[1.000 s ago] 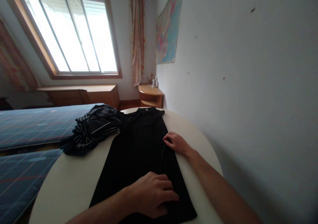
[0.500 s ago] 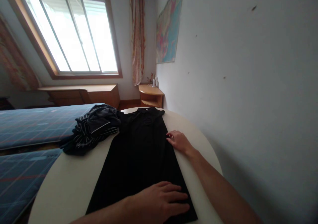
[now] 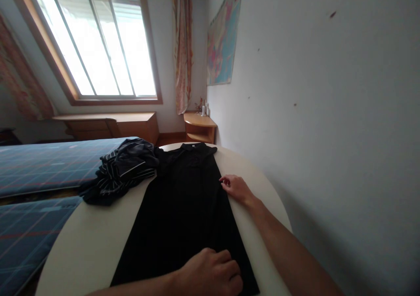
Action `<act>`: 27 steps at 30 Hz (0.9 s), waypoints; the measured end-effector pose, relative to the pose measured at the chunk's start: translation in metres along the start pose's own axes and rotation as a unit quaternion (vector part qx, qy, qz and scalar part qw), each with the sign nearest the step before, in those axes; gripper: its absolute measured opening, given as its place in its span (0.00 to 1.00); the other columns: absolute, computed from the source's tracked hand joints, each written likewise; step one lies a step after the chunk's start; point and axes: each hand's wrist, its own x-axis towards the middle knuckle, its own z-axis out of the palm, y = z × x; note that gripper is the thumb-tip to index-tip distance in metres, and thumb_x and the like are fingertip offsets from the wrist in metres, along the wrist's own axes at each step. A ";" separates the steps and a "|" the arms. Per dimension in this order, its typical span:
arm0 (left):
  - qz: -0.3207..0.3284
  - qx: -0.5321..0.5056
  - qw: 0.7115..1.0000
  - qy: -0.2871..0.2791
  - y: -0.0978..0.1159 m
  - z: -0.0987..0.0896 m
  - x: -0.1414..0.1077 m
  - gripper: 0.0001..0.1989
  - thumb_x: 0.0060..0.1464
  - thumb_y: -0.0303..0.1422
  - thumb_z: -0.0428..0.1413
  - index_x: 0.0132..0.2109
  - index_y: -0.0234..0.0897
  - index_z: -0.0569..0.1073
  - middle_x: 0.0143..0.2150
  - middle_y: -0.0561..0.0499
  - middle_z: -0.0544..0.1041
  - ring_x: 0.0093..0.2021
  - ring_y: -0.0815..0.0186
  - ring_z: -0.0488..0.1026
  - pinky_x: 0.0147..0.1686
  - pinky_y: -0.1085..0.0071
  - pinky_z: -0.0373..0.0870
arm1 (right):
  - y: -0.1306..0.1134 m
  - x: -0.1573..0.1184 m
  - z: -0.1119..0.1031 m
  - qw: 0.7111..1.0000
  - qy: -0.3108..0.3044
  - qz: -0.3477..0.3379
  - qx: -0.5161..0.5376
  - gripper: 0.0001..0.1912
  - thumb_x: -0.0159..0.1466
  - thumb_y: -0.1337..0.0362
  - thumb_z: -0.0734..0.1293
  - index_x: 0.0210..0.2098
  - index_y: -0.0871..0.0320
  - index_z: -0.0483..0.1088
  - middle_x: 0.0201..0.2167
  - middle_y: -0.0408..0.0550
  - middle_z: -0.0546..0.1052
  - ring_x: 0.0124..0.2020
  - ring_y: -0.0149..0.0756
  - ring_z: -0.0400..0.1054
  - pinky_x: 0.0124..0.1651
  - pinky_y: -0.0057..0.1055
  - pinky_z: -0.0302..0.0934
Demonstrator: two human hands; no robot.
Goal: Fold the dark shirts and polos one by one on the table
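Left of the round table (image 3: 88, 243) I see blue plaid mattresses (image 3: 49, 164); dark clothes (image 3: 127, 169) lie heaped on its far left. The black polo shirt (image 3: 183, 208) lies flat across the table's middle. At the table's near side my left hand (image 3: 213, 272) curls over the shirt; on the table's right my right hand (image 3: 235, 188) bends loosely at the shirt's edge. Whether either grips cloth, I cannot tell.

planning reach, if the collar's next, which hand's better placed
Probably right: the right hand, at one edge of the shirt, is nearer the collar; the left hand is over the shirt's lower part.
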 end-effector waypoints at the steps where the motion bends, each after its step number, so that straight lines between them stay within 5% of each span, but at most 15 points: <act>1: -0.005 0.000 1.000 0.006 0.002 -0.001 0.002 0.07 0.63 0.34 0.56 0.36 0.37 0.70 0.35 0.55 0.77 0.31 0.69 0.73 0.19 0.74 0.61 | 0.000 0.000 0.001 1.000 0.002 -0.001 -0.002 0.10 0.62 0.64 0.65 0.41 0.54 0.77 0.33 0.43 0.79 0.34 0.33 0.71 0.41 0.29 0.60; 6: -0.043 -0.071 0.997 -0.007 0.004 -0.007 0.011 0.07 0.64 0.36 0.55 0.39 0.39 0.72 0.39 0.55 0.80 0.33 0.70 0.75 0.22 0.77 0.65 | 0.001 0.003 0.002 1.000 0.008 0.003 -0.015 0.10 0.62 0.64 0.66 0.41 0.54 0.77 0.34 0.44 0.79 0.37 0.35 0.71 0.44 0.30 0.61; 10: -0.064 -0.152 0.986 -0.026 -0.007 -0.016 0.013 0.07 0.65 0.36 0.52 0.43 0.41 0.74 0.42 0.54 0.81 0.38 0.69 0.78 0.36 0.77 0.73 | 0.001 0.003 0.003 0.999 0.029 -0.012 -0.026 0.10 0.64 0.63 0.65 0.42 0.54 0.78 0.42 0.48 0.79 0.45 0.37 0.71 0.51 0.33 0.62; 13: -0.075 -0.174 0.982 -0.018 -0.022 -0.022 0.009 0.18 0.64 0.38 0.52 0.59 0.43 0.69 0.62 0.47 0.72 0.61 0.57 0.69 0.59 0.61 0.67 | 0.002 0.002 0.009 0.997 0.046 -0.065 -0.019 0.16 0.67 0.61 0.64 0.52 0.54 0.75 0.53 0.51 0.76 0.54 0.40 0.67 0.60 0.37 0.58; 16: -0.056 -0.186 0.978 -0.070 -0.032 -0.022 0.002 0.30 0.63 0.45 0.51 0.69 0.45 0.57 0.73 0.43 0.51 0.72 0.44 0.48 0.66 0.42 0.51 | 0.000 0.001 0.013 0.993 0.021 -0.114 -0.015 0.19 0.68 0.59 0.63 0.57 0.53 0.72 0.57 0.50 0.74 0.59 0.42 0.64 0.63 0.40 0.55; 20: -0.039 -0.214 0.970 -0.113 -0.026 -0.008 -0.011 0.32 0.66 0.45 0.47 0.72 0.45 0.49 0.75 0.42 0.42 0.72 0.42 0.41 0.65 0.36 0.46 | -0.008 0.001 0.006 0.992 -0.001 -0.124 -0.024 0.15 0.67 0.56 0.65 0.48 0.54 0.78 0.46 0.50 0.80 0.52 0.43 0.68 0.58 0.40 0.58; 23: -0.003 -0.229 0.966 -0.124 -0.015 0.005 -0.018 0.26 0.70 0.38 0.42 0.72 0.48 0.51 0.75 0.46 0.39 0.73 0.44 0.40 0.66 0.39 0.50 | -0.016 0.000 -0.003 0.994 -0.008 -0.105 -0.010 0.13 0.67 0.57 0.64 0.43 0.53 0.79 0.34 0.48 0.81 0.42 0.40 0.71 0.50 0.36 0.61; 27: 0.053 -0.292 0.946 -0.128 -0.015 -0.003 -0.012 0.23 0.69 0.31 0.40 0.68 0.48 0.60 0.71 0.51 0.58 0.71 0.55 0.52 0.64 0.53 0.61 | -0.018 -0.003 -0.005 0.993 -0.048 -0.109 0.001 0.12 0.67 0.58 0.64 0.41 0.54 0.79 0.28 0.45 0.79 0.34 0.36 0.70 0.43 0.32 0.62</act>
